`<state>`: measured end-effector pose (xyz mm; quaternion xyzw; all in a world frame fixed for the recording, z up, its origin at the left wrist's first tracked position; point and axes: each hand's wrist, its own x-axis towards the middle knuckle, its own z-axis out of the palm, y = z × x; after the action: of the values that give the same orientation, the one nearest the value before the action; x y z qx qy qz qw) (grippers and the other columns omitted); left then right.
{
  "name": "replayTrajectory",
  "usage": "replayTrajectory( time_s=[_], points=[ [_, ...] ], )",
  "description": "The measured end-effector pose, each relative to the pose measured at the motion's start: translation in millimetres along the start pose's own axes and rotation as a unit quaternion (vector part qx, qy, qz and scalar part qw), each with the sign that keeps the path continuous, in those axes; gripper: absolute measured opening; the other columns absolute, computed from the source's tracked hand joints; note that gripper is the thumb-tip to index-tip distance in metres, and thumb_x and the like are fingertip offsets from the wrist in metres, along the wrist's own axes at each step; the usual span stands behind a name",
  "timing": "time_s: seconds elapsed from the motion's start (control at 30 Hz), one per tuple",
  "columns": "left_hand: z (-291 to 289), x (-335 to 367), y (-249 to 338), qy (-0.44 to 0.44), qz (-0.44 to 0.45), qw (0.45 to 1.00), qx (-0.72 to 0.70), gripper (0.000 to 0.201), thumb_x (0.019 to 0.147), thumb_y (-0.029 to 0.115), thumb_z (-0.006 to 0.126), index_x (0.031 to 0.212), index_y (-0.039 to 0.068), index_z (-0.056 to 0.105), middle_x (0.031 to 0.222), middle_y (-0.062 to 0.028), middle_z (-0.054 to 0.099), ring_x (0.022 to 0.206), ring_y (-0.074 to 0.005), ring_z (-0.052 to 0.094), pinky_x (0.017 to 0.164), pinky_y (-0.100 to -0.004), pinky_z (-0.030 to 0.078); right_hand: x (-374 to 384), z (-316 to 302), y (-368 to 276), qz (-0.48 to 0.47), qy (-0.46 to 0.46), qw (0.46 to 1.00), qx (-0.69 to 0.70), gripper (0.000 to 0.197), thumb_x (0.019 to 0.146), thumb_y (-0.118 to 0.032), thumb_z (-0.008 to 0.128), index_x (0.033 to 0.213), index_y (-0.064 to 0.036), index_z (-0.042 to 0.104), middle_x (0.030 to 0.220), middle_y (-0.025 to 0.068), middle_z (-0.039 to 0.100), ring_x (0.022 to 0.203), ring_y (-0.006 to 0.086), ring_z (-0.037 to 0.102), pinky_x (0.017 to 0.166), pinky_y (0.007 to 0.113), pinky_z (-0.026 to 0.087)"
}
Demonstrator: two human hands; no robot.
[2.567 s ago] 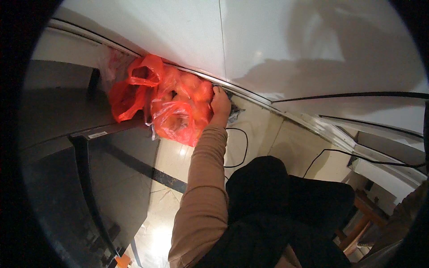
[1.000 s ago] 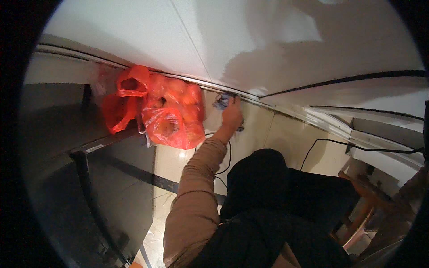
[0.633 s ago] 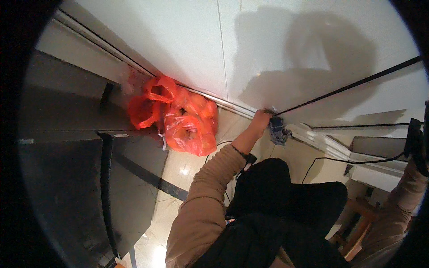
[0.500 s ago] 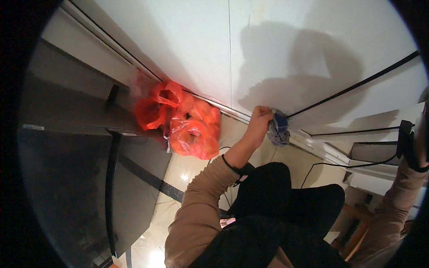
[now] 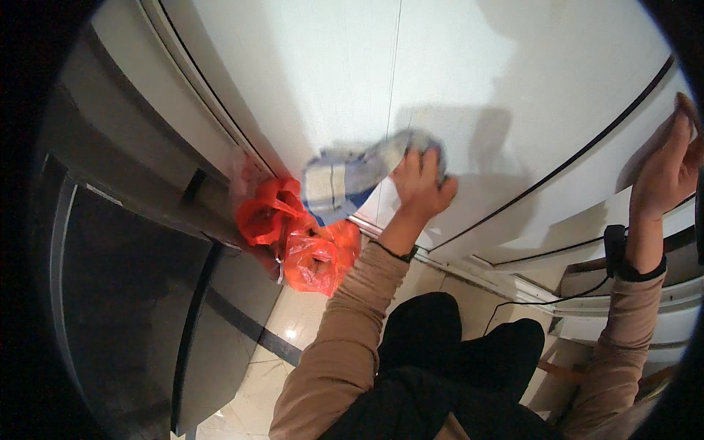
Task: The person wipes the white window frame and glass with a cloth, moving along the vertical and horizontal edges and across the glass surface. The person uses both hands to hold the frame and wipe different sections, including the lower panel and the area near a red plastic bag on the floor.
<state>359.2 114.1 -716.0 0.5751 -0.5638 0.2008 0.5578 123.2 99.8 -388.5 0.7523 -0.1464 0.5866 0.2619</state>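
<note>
My left hand (image 5: 424,186) presses a blue, white and grey checked cloth (image 5: 328,189) against the white panel (image 5: 455,66), its fingers bent over one bunched end. The other end of the cloth trails off to the left, slightly blurred, in front of the red plastic bags (image 5: 320,260). At the right edge my right hand (image 5: 664,172) rests by the white surface beyond the dark seam, fingers stretched out and nothing seen in them. Part of that hand is cut off by the picture's rim.
A dark, glossy cabinet-like appliance (image 5: 132,293) stands on the left. The red bags, with round things inside, sit on the tiled floor (image 5: 293,323) between it and the panel. A black cable (image 5: 528,302) runs at the right, below a white ledge (image 5: 543,293).
My left hand has moved up from the panel's foot onto its face, and the bunched cloth has spread out leftward. My right hand has risen and shows more fully.
</note>
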Motion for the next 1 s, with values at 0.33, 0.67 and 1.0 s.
replayTrajectory(
  time_s=[0.33,0.67,1.0],
  points=[
    [2.7,-106.0,-26.1,-0.109,-0.079,0.991,0.023,0.068,0.085,0.031,0.064,0.129,-0.015,0.039,0.129,-0.0394,0.039,0.108,-0.0528,0.045,0.090,-0.0604,0.037,6.0,10.9,-10.3,0.011,-0.005,1.000,-0.020,0.021,0.099,-0.005,0.049,0.119,-0.0030,0.057,0.146,0.0129,0.034,0.124,0.0212,0.052,0.099,0.034,0.050],
    [-74.4,224.1,40.3,-0.015,0.143,0.989,-0.041,0.082,0.089,0.047,0.057,0.151,0.004,0.024,0.151,-0.0318,0.024,0.127,-0.0531,0.039,0.106,-0.0558,0.034,4.3,22.0,-5.6,0.019,0.052,0.998,0.021,0.014,0.096,-0.005,0.053,0.102,-0.0046,0.065,0.147,0.0123,0.035,0.137,0.0266,0.038,0.106,0.036,0.039],
    [-53.2,158.5,80.8,-0.161,0.063,0.981,-0.085,0.074,0.092,0.031,0.061,0.150,0.002,0.026,0.150,-0.0312,0.029,0.136,-0.0491,0.030,0.111,-0.0537,0.025,9.1,23.8,-8.6,0.010,0.032,0.999,0.003,0.014,0.093,-0.003,0.054,0.103,-0.0045,0.064,0.148,0.0119,0.032,0.141,0.0268,0.030,0.106,0.034,0.043]
  ],
)
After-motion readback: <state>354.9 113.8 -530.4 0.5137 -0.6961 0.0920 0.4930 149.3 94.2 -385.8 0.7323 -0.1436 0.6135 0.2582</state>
